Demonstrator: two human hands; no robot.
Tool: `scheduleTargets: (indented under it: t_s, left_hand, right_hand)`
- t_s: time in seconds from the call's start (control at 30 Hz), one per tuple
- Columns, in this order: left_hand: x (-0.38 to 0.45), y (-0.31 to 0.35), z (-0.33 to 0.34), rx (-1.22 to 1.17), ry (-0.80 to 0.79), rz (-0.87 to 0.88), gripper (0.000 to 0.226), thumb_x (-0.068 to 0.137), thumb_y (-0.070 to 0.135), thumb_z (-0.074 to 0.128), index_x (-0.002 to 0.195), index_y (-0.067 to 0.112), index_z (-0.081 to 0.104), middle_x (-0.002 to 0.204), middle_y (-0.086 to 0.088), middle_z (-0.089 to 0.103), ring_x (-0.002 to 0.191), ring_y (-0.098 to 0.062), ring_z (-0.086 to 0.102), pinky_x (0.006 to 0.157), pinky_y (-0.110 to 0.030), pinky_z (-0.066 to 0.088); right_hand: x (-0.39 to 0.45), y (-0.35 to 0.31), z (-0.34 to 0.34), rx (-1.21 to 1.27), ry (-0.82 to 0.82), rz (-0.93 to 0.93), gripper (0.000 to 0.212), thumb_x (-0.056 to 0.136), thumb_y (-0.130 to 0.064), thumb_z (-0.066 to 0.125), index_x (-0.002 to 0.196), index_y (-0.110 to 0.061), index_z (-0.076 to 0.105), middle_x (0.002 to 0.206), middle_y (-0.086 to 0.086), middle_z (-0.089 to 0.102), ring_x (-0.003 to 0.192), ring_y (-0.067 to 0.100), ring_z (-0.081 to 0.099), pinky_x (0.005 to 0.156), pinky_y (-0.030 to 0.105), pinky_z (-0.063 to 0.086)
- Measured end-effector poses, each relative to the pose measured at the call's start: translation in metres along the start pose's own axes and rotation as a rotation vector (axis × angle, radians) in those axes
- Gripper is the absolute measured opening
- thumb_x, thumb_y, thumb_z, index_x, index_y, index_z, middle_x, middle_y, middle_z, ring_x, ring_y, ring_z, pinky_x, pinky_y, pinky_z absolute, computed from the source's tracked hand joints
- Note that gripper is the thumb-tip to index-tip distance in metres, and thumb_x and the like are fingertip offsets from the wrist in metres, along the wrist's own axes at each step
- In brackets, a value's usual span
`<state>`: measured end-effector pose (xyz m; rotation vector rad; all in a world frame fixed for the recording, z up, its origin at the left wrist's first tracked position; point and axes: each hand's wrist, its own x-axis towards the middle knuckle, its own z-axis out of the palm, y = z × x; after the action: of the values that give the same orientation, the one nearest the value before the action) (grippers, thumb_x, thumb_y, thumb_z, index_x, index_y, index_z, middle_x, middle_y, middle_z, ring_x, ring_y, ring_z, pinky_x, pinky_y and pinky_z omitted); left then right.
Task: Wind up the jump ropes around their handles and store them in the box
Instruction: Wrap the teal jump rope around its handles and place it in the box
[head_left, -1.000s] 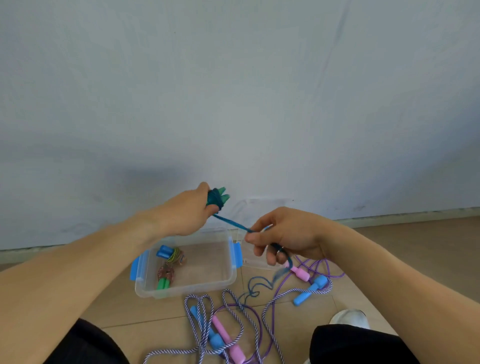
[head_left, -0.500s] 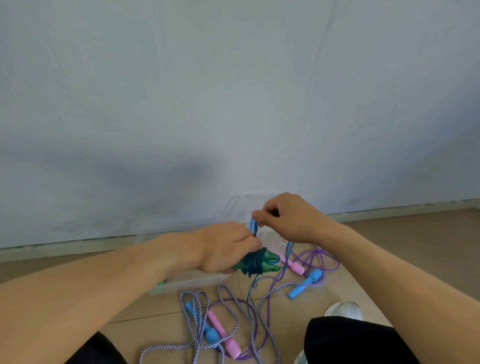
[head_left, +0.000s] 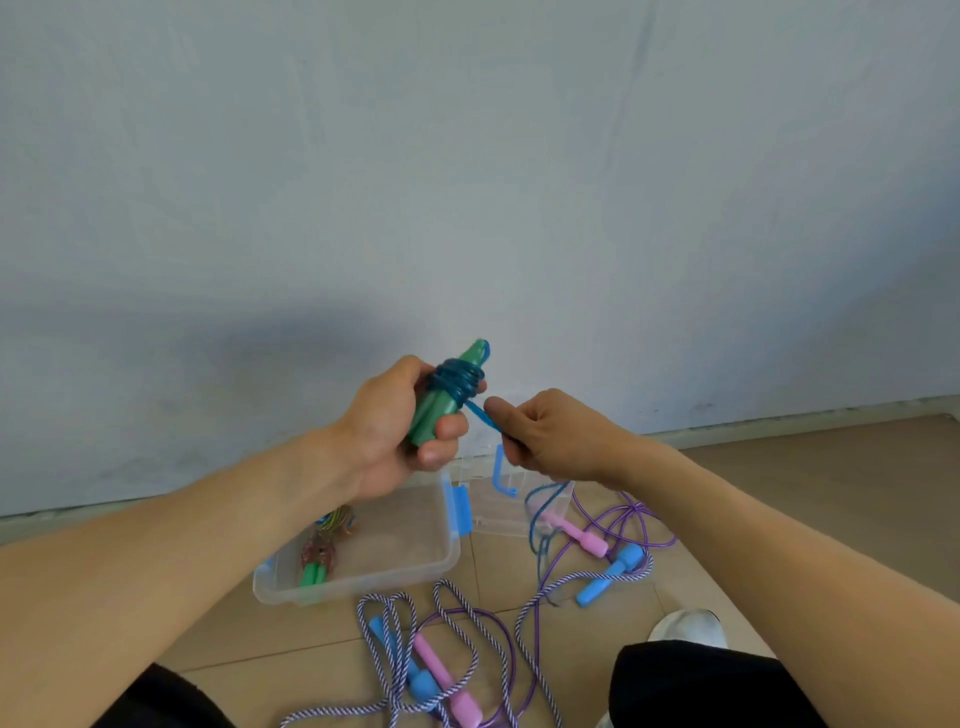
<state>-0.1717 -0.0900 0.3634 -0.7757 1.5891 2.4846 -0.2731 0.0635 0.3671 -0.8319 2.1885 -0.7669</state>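
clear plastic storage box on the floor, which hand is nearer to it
Left. The left hand hangs just above the clear plastic storage box; the right hand is off to its right.

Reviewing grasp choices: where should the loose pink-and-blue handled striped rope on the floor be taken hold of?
Probably by the pink handle and blue handle, from above: they lie flat, side by side and rigid, while the striped cord sprawls in loops around them.

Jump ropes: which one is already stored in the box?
The wound rope with green handles, lying in the clear box. The striped rope and purple rope lie loose on the floor.
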Motion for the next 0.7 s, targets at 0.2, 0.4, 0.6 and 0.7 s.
scheduleTargets:
  t_s: [0.2,0.4,0.6,0.7]
  left_hand:
    - [-0.002,0.012,-0.005,-0.159,0.024,0.046,0.047,0.097,0.024,0.020,0.098,0.002,0.062,0.050,-0.004,0.037,0.035,-0.015,0.024,0.040,-0.025,0.022]
    - [-0.007,0.018,-0.007,-0.115,0.018,0.087,0.044,0.100,0.031,0.027,0.100,0.004,0.062,0.053,-0.004,0.040,0.038,-0.015,0.027,0.051,-0.030,0.013]
    - [-0.004,0.015,-0.014,0.246,0.202,0.032,0.045,0.106,0.040,0.032,0.106,0.004,0.059,0.059,-0.007,0.058,0.043,-0.018,0.048,0.037,-0.019,0.022]
    - [-0.004,0.010,-0.017,0.494,0.246,0.103,0.053,0.106,0.043,0.029,0.093,0.003,0.061,0.063,-0.009,0.062,0.047,-0.021,0.053,0.037,-0.018,0.029]
  right_hand:
    - [-0.003,-0.008,0.003,0.459,-0.144,-0.046,0.039,0.099,-0.042,0.050,0.107,-0.007,0.065,0.058,-0.002,0.040,0.045,0.011,0.023,0.041,0.021,0.023]
    - [0.000,-0.009,0.005,0.432,-0.066,-0.029,0.038,0.102,-0.037,0.046,0.088,-0.010,0.069,0.059,0.000,0.053,0.046,0.012,0.035,0.045,0.022,0.034]
    - [0.004,-0.010,0.012,0.501,0.006,-0.030,0.034,0.102,-0.033,0.049,0.085,-0.012,0.070,0.056,0.002,0.043,0.045,0.013,0.031,0.046,0.024,0.032]
    - [0.003,-0.010,0.016,0.429,-0.105,-0.033,0.025,0.098,-0.028,0.057,0.103,-0.007,0.068,0.058,0.000,0.048,0.044,0.010,0.032,0.043,0.021,0.030]
